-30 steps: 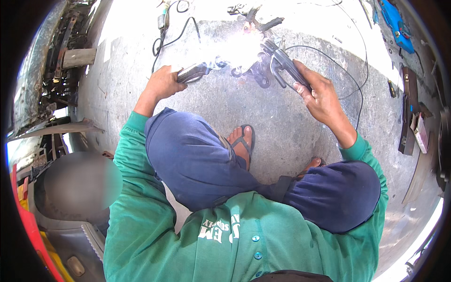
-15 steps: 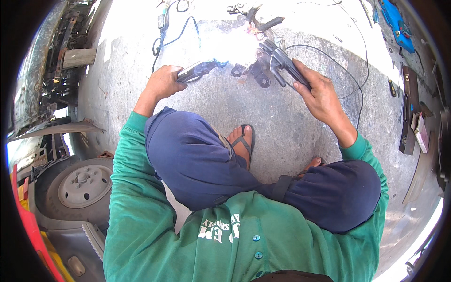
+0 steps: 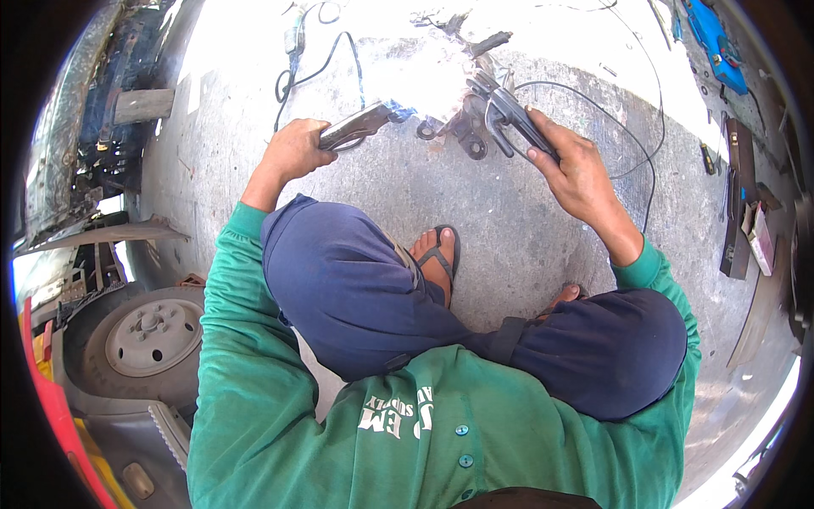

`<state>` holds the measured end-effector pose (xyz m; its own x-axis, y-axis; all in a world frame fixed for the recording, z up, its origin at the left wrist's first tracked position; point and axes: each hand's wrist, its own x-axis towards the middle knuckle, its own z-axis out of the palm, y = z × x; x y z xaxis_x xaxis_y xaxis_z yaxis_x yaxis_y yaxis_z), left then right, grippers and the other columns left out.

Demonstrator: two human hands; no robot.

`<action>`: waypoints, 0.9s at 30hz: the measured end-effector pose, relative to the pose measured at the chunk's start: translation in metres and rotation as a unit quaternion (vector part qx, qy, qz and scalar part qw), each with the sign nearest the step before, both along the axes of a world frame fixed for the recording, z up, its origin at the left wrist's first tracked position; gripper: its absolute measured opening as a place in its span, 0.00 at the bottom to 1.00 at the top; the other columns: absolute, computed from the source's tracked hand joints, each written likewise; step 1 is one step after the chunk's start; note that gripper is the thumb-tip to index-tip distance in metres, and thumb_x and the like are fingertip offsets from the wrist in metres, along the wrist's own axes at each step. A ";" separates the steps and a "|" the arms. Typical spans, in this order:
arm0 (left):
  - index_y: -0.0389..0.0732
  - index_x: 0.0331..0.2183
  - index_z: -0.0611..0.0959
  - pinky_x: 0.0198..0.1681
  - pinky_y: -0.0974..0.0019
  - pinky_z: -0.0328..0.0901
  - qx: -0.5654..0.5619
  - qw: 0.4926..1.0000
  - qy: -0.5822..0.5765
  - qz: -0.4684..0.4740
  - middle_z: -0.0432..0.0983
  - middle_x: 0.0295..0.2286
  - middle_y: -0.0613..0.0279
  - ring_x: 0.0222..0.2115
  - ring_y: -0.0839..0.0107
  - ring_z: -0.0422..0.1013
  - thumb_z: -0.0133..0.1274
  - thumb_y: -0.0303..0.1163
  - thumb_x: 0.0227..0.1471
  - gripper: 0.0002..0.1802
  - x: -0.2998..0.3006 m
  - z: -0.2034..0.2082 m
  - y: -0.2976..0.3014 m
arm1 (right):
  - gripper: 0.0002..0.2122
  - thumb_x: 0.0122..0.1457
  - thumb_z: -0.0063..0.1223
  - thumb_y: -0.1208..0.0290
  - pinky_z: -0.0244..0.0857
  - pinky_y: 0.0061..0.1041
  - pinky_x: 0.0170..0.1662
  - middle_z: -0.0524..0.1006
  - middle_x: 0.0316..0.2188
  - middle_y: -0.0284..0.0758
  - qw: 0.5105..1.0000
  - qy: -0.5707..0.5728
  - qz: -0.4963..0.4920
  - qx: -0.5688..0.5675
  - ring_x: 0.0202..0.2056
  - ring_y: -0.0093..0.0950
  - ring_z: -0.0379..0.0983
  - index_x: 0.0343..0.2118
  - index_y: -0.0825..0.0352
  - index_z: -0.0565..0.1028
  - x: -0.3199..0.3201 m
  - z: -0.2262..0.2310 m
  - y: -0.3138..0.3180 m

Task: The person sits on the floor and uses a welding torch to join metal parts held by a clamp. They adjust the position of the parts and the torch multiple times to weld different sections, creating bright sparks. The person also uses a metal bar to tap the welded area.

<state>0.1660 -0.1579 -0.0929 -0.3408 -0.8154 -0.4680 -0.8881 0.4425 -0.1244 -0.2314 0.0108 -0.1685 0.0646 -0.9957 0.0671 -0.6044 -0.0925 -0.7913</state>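
The right hand (image 3: 581, 168) is gripping an electrode holder (image 3: 524, 115) beside a glare-washed metal part (image 3: 465, 129) lying on concrete (image 3: 390, 191); the left hand (image 3: 295, 153) is clasping a dark piece (image 3: 352, 127), perhaps a welding filter.

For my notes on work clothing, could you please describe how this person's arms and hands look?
Long green sleeves cover the arms, ending in matching green cuffs. Neither the left hand nor the right hand wears a glove; no ring or watch is visible.
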 end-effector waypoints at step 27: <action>0.41 0.43 0.89 0.45 0.51 0.75 0.012 0.999 0.017 0.031 0.86 0.36 0.50 0.40 0.53 0.82 0.71 0.36 0.45 0.21 0.000 0.000 -0.001 | 0.25 0.68 0.57 0.70 0.76 0.42 0.48 0.82 0.44 0.51 1.000 -0.002 -0.002 -0.012 0.44 0.45 0.83 0.67 0.66 0.70 -0.001 -0.005 -0.001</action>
